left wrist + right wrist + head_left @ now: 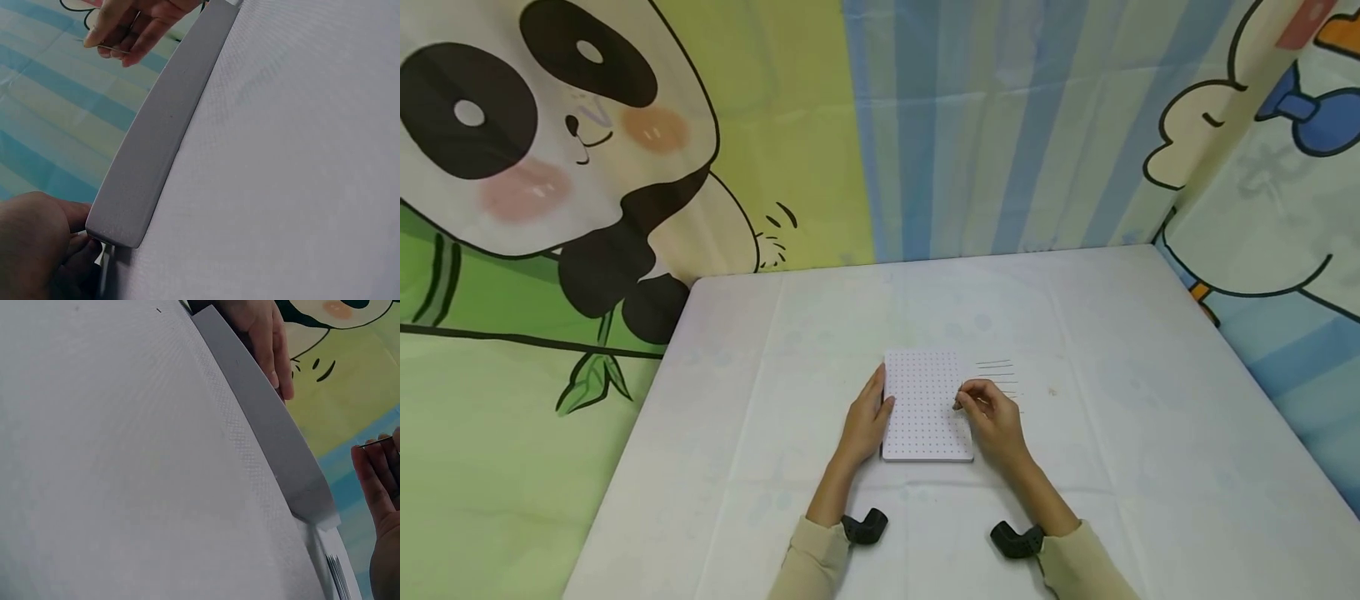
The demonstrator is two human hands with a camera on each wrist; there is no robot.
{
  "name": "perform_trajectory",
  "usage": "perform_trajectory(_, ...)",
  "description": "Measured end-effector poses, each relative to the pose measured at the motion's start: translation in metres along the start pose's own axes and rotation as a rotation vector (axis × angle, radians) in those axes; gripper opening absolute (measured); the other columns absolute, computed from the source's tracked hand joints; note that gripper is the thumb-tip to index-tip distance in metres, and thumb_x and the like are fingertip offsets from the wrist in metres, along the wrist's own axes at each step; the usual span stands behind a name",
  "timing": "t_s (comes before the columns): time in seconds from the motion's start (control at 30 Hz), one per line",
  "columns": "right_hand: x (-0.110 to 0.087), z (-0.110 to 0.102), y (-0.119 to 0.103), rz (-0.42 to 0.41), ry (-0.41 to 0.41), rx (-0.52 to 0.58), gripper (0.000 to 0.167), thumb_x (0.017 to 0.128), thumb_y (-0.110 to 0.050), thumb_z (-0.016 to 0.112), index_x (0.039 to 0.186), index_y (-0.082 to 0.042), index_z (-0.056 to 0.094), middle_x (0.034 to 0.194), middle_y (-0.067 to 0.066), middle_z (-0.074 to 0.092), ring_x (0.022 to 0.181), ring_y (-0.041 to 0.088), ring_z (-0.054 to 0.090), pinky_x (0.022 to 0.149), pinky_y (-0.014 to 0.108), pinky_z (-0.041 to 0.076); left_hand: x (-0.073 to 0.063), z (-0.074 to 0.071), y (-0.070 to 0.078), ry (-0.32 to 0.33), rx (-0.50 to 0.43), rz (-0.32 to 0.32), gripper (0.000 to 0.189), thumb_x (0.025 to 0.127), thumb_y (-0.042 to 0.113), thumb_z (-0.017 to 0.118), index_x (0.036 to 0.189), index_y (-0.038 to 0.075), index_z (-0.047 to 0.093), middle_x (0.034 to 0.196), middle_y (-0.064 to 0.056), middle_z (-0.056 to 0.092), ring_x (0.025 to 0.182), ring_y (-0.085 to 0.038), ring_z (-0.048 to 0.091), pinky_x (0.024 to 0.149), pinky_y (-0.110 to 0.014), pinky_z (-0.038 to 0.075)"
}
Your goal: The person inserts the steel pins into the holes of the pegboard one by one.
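A white board (925, 408) with rows of small holes lies flat on the white-covered table. My left hand (862, 425) holds its left edge, thumb at the top face and fingers along the side. Over the board's right edge, my right hand (996, 421) pinches a thin needle-like rod (114, 49) between thumb and fingertips. The right wrist view also shows this rod (378, 442), raised above the board. Just right of the board, several similar thin dark rods (997, 374) lie in a row, partly hidden by the right hand.
The white table cover (760, 517) extends around the board, with faint fold lines. Cartoon-printed curtains (970, 125) stand behind the table and at its sides. Black camera mounts (867, 527) are strapped at both wrists, by the beige sleeves.
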State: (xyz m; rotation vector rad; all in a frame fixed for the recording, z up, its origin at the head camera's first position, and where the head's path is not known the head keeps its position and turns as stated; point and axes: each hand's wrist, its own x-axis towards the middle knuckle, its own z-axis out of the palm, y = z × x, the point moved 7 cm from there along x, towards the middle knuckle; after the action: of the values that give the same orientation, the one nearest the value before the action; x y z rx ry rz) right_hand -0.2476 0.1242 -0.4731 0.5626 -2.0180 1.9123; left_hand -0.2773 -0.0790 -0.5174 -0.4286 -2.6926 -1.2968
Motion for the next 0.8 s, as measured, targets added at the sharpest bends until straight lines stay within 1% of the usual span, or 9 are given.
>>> perform_trajectory(0.07,0.001,0.005,-0.008,-0.019,-0.019,-0.02,0.011,0.083,0.014,0.057,0.093,0.014,0.054,0.087,0.025,0.058,0.075,0.033,0.062,0.069,0.032,0.056,0.0,0.0,0.0,-0.002,-0.001,-0.005,0.058,0.095,0.011,0.049,0.145,0.001,0.021,0.15,-0.013,0.023,0.136,-0.023,0.022,0.111,-0.036,0.02)
perform_trajectory(0.13,0.001,0.008,-0.013,-0.031,-0.031,-0.063,0.012,0.08,0.015,0.061,0.091,0.014,0.055,0.087,0.024,0.059,0.077,0.035,0.062,0.068,0.033,0.056,0.0,0.0,-0.001,-0.002,0.001,-0.006,0.058,0.096,0.011,0.049,0.145,0.002,0.022,0.15,-0.012,0.023,0.136,-0.023,0.022,0.111,-0.036,0.02)
perform_trajectory(0.23,0.001,0.011,-0.017,-0.046,-0.052,-0.124,0.013,0.078,0.014,0.064,0.089,0.013,0.058,0.086,0.022,0.061,0.08,0.034,0.062,0.069,0.032,0.056,0.0,0.0,-0.002,0.0,0.003,-0.002,0.058,0.096,0.011,0.049,0.145,0.002,0.022,0.15,-0.012,0.024,0.136,-0.023,0.023,0.111,-0.036,0.02)
perform_trajectory(0.33,0.001,0.013,-0.016,-0.054,-0.076,-0.152,0.012,0.078,0.013,0.065,0.088,0.011,0.059,0.085,0.019,0.062,0.08,0.032,0.062,0.069,0.031,0.057,0.0,0.0,-0.002,0.002,0.005,0.01,0.058,0.095,0.011,0.049,0.145,0.001,0.022,0.149,-0.014,0.024,0.136,-0.024,0.024,0.111,-0.037,0.021)
perform_trajectory(0.5,0.001,0.016,-0.014,-0.064,-0.113,-0.16,0.011,0.078,0.012,0.065,0.087,0.01,0.059,0.084,0.019,0.062,0.08,0.031,0.062,0.07,0.031,0.056,0.001,0.001,-0.003,0.003,0.008,0.025,0.058,0.096,0.011,0.049,0.145,0.001,0.021,0.149,-0.015,0.024,0.136,-0.024,0.023,0.111,-0.037,0.021)
perform_trajectory(0.6,0.001,0.017,-0.013,-0.073,-0.12,-0.169,0.012,0.077,0.013,0.065,0.087,0.01,0.059,0.084,0.02,0.063,0.08,0.032,0.063,0.069,0.031,0.056,0.001,0.001,-0.003,0.001,0.015,0.025,0.058,0.096,0.011,0.049,0.146,0.001,0.021,0.149,-0.014,0.024,0.136,-0.024,0.023,0.111,-0.035,0.02)
perform_trajectory(0.8,0.0,0.021,-0.013,-0.11,-0.124,-0.231,0.014,0.076,0.013,0.067,0.086,0.007,0.06,0.082,0.016,0.064,0.078,0.028,0.064,0.066,0.032,0.057,0.0,-0.001,-0.001,0.006,0.013,0.03,0.058,0.095,0.009,0.049,0.145,0.0,0.022,0.149,-0.015,0.025,0.136,-0.024,0.024,0.111,-0.036,0.021)
